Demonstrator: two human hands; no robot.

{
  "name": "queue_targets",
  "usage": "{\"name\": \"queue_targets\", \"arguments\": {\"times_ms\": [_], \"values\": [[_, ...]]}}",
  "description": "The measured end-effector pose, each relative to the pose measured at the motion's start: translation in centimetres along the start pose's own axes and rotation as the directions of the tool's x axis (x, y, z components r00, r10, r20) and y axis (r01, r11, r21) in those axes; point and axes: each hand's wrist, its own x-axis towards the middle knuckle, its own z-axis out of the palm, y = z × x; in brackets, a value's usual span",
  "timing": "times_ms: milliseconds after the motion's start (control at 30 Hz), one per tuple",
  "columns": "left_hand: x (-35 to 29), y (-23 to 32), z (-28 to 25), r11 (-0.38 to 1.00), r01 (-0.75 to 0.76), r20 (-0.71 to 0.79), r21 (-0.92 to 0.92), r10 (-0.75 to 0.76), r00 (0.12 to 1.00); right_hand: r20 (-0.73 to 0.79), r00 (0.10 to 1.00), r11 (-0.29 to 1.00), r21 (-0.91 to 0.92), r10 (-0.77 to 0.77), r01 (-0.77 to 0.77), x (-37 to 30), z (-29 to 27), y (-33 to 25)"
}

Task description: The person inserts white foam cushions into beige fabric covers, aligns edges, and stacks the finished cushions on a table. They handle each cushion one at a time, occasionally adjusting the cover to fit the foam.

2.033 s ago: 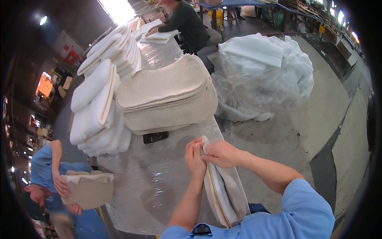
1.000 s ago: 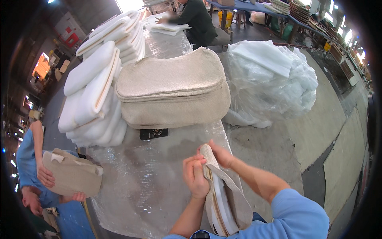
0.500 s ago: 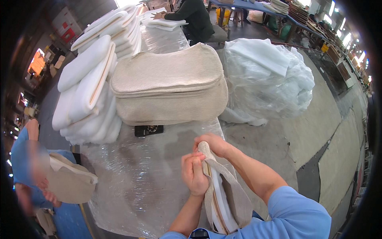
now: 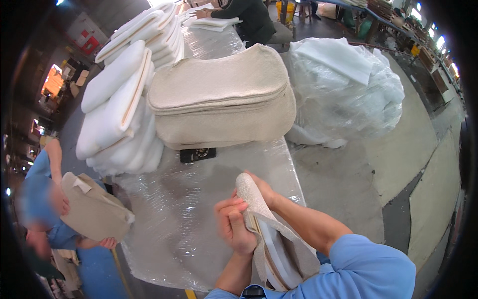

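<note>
A beige fabric cushion cover (image 4: 252, 193) stands on end close to my body, its long side slit spread apart. Inside it shows a white padded cushion insert (image 4: 271, 244) with a thin tan layer along its edge. My left hand (image 4: 236, 226) is closed on the near left edge of the cover, fingers curled at the slit. Behind the cover's closed upper end, my right hand (image 4: 261, 190) grips from the right, its fingers partly hidden by the fabric. The lower end of the cover rests against my blue shirt.
A plastic-covered table (image 4: 169, 214) lies ahead, bearing stacked beige covers (image 4: 224, 104), folded white padding (image 4: 117, 104) and a small black item (image 4: 197, 155). A plastic-wrapped white bundle (image 4: 343, 89) sits right. At left a co-worker handles another beige cover (image 4: 94, 212); another person sits beyond.
The cover's upper end has shifted left and shows more of its rounded tip. My left hand has moved slightly left. The co-worker's beige cover has turned and lifted.
</note>
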Motion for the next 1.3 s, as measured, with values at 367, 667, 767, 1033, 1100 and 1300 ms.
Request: {"name": "queue_targets", "arguments": {"times_ms": [367, 667, 767, 1033, 1100, 1300], "values": [[-0.9, 3.6, -3.9, 0.987, -0.057, -0.102, 0.148, 0.072, 0.992, -0.077, 0.975, 0.901, -0.373, 0.208, -0.222, -11.1, -3.7, 15.1], [-0.8, 6.5, -5.3, 0.98, -0.135, -0.1, 0.143, 0.15, 0.984, -0.289, 0.904, 0.495, -0.763, 0.314, -0.416, -17.7, -6.0, 13.9], [-1.2, 7.7, -4.6, 0.969, -0.244, -0.066, 0.03, 0.246, 0.967, -0.251, 0.947, 0.334, -0.891, 0.203, -0.308, -16.7, -4.8, 8.8], [-1.9, 8.3, -3.0, 0.903, -0.407, -0.03, -0.137, 0.407, 0.913, 0.618, 0.377, -0.071, -0.576, -0.69, 0.814, -12.7, 13.3, -7.8], [-1.9, 8.6, -2.6, 0.915, -0.389, -0.047, -0.106, 0.386, 0.921, 0.765, 0.203, -0.245, -0.427, -0.611, 0.87, -13.8, 16.1, -8.7], [-2.2, 8.6, -2.7, 0.929, -0.37, -0.009, 0.011, 0.37, 0.929, 0.811, 0.286, -0.14, -0.407, -0.511, 0.903, -13.2, 17.4, -7.0]]}}
